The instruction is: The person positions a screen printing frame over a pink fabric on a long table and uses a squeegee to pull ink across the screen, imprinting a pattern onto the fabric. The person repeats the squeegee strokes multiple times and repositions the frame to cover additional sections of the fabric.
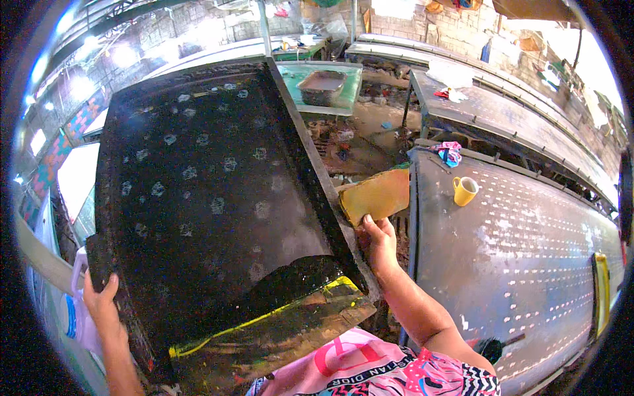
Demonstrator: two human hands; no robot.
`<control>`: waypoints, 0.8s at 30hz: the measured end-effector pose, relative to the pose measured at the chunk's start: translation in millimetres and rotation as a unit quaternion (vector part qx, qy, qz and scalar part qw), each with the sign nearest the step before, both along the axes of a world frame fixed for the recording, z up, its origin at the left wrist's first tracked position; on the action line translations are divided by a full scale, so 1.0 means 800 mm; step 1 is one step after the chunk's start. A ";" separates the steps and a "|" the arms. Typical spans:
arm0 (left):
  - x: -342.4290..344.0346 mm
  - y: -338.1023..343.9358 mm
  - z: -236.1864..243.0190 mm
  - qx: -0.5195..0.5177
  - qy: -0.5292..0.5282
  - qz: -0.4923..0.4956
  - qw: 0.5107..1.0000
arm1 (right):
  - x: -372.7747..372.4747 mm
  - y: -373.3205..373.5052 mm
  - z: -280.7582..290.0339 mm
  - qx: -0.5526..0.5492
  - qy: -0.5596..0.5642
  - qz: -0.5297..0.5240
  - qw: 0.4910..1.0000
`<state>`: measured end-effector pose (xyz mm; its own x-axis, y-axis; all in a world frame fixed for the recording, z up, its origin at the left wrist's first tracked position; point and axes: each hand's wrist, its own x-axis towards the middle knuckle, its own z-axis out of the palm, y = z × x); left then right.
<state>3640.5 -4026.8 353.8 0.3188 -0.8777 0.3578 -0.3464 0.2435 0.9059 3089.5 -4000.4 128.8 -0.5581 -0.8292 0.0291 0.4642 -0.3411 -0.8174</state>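
Holding one frame (300, 135), one tan board (379, 196)

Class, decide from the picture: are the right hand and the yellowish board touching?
Touching. In the head view, the right hand holds the yellowish board by its lower edge, the thumb lying on its face.

A dark screen-printing frame (218, 178), patterned with pale motifs, stretches from 11 to 7 o'clock, yellow paint (257, 318) streaking its near end. At 8 o'clock the left hand (104, 309) grips its edge, just beside a lavender jug (86, 333). At 4 o'clock the right hand (380, 241) pinches a tan rectangular panel (378, 194). A yellow mug (465, 191) stands upright on the worktop (475, 257) at 3 o'clock; a dark tub (318, 98) sits at 12.
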 end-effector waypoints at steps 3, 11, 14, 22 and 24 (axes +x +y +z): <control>-0.062 -0.076 -0.024 0.039 0.016 -0.034 0.999 | -0.054 -0.015 -0.017 0.001 -0.016 -0.046 0.999; -0.193 -0.291 -0.102 0.100 -0.007 -0.120 0.988 | -0.154 -0.078 -0.060 0.055 -0.018 -0.124 0.991; -0.256 -0.364 -0.127 0.115 -0.007 -0.114 0.987 | -0.199 -0.133 -0.082 0.060 -0.019 -0.135 0.989; -0.372 -0.566 -0.186 0.083 0.058 -0.138 0.985 | -0.376 -0.364 -0.084 0.081 0.111 -0.171 0.976; -0.398 -0.598 -0.177 0.094 0.084 -0.148 0.981 | -0.427 -0.419 -0.058 0.047 0.233 -0.203 0.950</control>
